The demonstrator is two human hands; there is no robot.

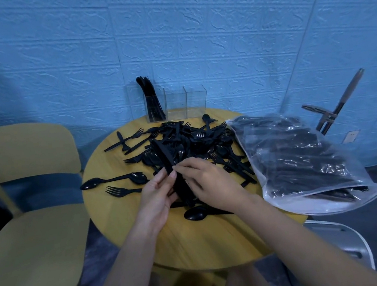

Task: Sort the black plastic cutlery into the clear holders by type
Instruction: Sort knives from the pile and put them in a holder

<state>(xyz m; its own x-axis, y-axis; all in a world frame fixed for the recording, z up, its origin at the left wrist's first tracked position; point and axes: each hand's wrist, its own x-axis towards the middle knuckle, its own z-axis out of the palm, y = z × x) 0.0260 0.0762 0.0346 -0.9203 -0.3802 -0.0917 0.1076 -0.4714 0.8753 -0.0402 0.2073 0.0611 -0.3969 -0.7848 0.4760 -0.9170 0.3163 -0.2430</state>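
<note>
A heap of black plastic cutlery (196, 139) covers the far half of the round wooden table (125, 213). Between my hands stands a bundle of black knives (168, 162), tilted away to the left. My left hand (158, 194) grips the bundle from the left. My right hand (209, 183) holds it from the right, fingertips pinching near its middle. Three clear holders (176, 103) stand at the table's far edge. The left one holds several knives (149, 95); the middle and right ones look empty.
A clear plastic bag (305, 161) full of black cutlery lies on the table's right side. Loose spoons (113, 180) and a fork (119, 190) lie at the left. A yellow chair (28, 248) stands to the left, a grey chair (344, 240) at lower right.
</note>
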